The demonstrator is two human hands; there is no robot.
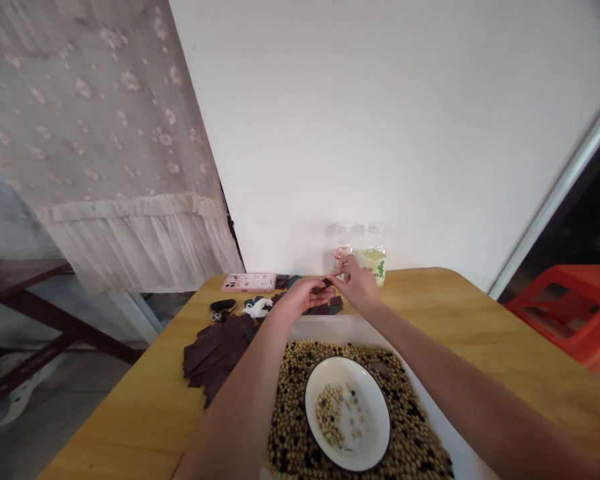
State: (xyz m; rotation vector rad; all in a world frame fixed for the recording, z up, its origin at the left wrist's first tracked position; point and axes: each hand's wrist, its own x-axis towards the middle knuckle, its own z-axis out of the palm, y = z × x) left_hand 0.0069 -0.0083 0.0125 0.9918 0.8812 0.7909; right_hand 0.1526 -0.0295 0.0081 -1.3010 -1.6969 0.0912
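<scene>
- Two bare hands meet above the far end of a tray, just past its edge. The left hand (300,297) is partly closed, its fingers pointing right beneath a small dark maroon piece (323,287); the right hand (361,285) is nearly closed, thumb and fingertips pinching at the piece's other side. The piece sits between the two hands; its exact shape is too small to tell.
- Below and behind the fingers, more maroon and dark green scraps (336,306) lie on the table (470,323).
- Between the forearms is the white tray (330,328), spread with small round beads or beans (420,427), mostly tan with some black.
- On top of them rests a white bowl (373,423) with a dark rim, holding a scattering of similar pieces, mostly towards its left.
- Left of the tray is a heaped pile of dark maroon strips (219,347).
- Beyond the pile are a crumpled white item (258,307), a black key fob (223,305) with keys and a pink patterned phone (249,283).
- Past the right hand, two clear bottles (375,259) stand near a white wall (380,120).
- A floral curtain (105,100) hangs at left; an orange stool (565,307) is at right.
</scene>
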